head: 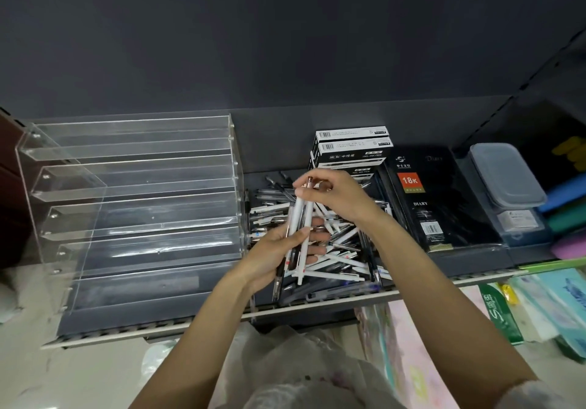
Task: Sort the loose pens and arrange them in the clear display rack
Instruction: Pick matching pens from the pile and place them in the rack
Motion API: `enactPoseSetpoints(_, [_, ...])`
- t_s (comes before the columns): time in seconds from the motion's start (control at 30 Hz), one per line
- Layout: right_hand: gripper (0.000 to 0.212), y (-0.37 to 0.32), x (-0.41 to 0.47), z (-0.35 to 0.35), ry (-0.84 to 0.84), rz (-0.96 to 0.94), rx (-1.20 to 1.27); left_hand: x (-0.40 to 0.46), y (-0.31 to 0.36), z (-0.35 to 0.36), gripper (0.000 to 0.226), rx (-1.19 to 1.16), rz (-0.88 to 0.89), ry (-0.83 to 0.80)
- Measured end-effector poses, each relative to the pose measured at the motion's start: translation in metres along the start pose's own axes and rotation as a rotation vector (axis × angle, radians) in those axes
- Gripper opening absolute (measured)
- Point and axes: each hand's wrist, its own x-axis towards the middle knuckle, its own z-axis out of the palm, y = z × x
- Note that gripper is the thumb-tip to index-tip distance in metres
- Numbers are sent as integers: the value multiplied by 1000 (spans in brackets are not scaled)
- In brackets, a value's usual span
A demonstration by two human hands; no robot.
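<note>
Small print on the stacked black-and-white pen boxes at 12 o'clock is too fine to read. Forearms cover the near part of the heap of loose white and black pens. At 3 o'clock, the frame's edge crops the coloured foam-like pads.

1. You have a stack of black-and-white pen boxes at the back of the shelf.
2. Right of them lies a black diary with an orange "18K" label.
3. Further right sits a clear plastic box with a grey lid.
4. Below the shelf edge, at right, you see pastel packets.
</note>
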Motion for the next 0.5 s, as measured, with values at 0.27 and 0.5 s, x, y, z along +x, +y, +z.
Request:
enactPoseSetpoints(0.27, [22, -8, 3, -26, 379, 21, 164, 8, 0, -9, 25, -7, 43, 64])
enactPoseSetpoints(0.5, [8, 10, -35, -13, 700, -15, 556, 25, -4, -12, 29, -230, 116, 197])
